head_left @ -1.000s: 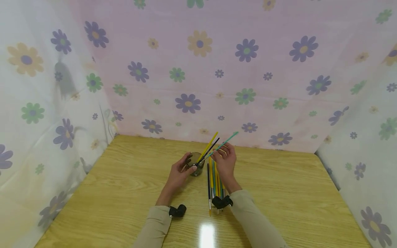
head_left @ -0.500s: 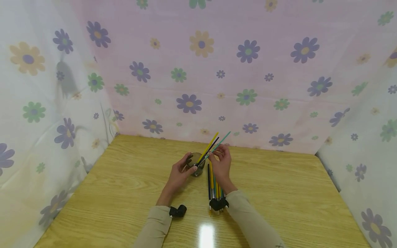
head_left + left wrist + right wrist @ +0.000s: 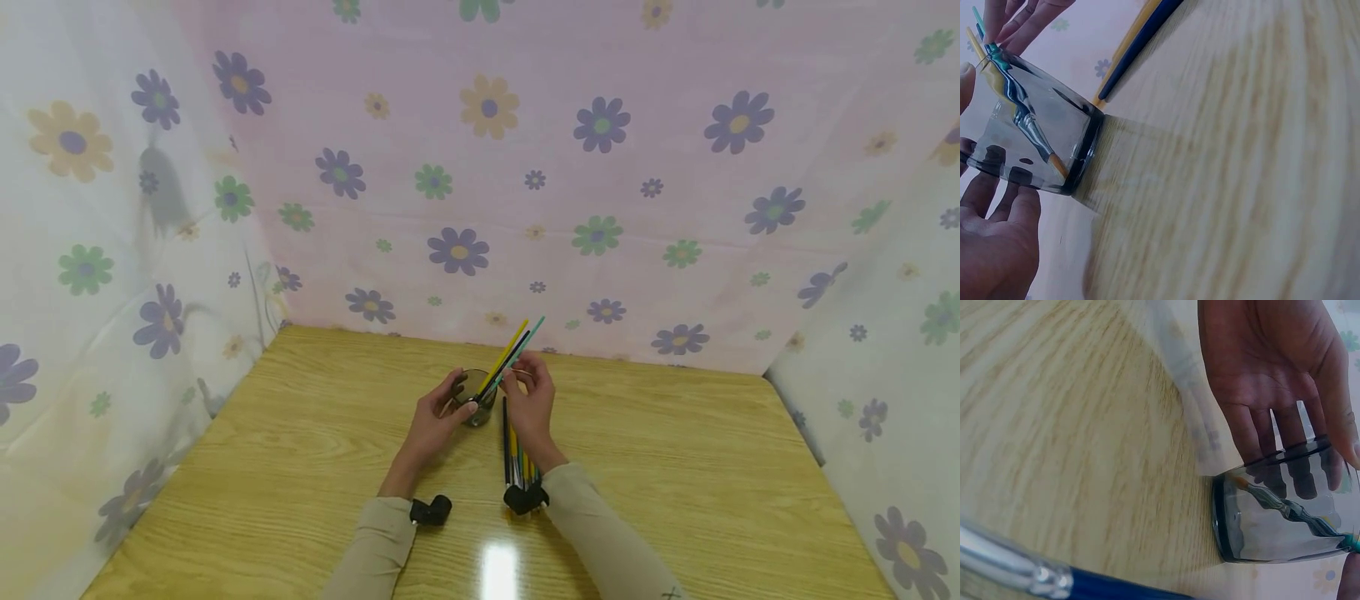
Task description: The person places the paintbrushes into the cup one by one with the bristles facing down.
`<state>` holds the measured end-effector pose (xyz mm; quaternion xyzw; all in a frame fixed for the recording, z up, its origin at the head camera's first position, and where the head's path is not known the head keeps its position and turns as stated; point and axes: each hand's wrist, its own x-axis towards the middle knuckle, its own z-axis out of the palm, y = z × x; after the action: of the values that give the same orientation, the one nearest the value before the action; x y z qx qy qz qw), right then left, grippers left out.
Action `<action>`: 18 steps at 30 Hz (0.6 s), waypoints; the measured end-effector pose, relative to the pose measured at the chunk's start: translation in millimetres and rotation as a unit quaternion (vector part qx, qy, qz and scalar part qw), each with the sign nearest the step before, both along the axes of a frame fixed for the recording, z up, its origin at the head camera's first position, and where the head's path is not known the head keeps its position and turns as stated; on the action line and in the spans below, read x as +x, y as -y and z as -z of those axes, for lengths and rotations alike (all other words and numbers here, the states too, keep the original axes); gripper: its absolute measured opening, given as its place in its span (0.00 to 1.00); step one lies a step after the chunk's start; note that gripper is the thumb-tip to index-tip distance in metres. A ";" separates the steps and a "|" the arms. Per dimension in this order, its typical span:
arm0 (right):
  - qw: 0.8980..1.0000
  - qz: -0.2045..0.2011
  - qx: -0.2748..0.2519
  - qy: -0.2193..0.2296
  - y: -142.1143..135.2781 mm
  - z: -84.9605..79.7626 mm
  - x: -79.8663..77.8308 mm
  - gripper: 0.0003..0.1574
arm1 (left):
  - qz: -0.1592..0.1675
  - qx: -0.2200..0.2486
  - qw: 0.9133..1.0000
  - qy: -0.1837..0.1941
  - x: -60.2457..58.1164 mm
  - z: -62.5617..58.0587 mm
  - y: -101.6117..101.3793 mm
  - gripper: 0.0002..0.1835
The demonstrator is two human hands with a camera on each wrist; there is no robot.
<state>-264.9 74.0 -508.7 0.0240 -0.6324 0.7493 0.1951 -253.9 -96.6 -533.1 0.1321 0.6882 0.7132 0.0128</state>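
Glass stands on the table, the left hand curving its fingers round it. 1 yellow brush and 1 dark brush lean in it. The right hand pinches 1 green brush beside them. More brushes lie near.

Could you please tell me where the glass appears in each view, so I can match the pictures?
Head: the glass is a little below the centre.
Left wrist: the glass is at the left edge, mostly in the upper half.
Right wrist: the glass is at the right edge, mostly in the lower half.
Shared landmark: the left hand, holding the glass in all three.
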 end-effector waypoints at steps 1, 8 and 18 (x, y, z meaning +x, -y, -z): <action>1.000 0.001 -0.002 0.002 0.1 0.2 0.3 0.18 | -0.001 -0.002 1.000 0.000 -0.1 0.0 -0.1 0.37; 1.000 0.005 -0.003 0.003 0.7 0.9 1.3 0.17 | -0.002 -0.008 1.000 0.001 -1.8 0.0 -0.2 0.37; 1.000 0.006 0.015 0.008 -1.0 1.6 5.2 0.18 | -0.009 -0.019 1.000 0.004 -0.3 0.5 -0.1 0.37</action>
<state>-259.7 75.0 -510.3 0.0167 -0.6451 0.7388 0.1941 -254.2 -96.5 -533.6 0.1232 0.7024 0.7009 0.0118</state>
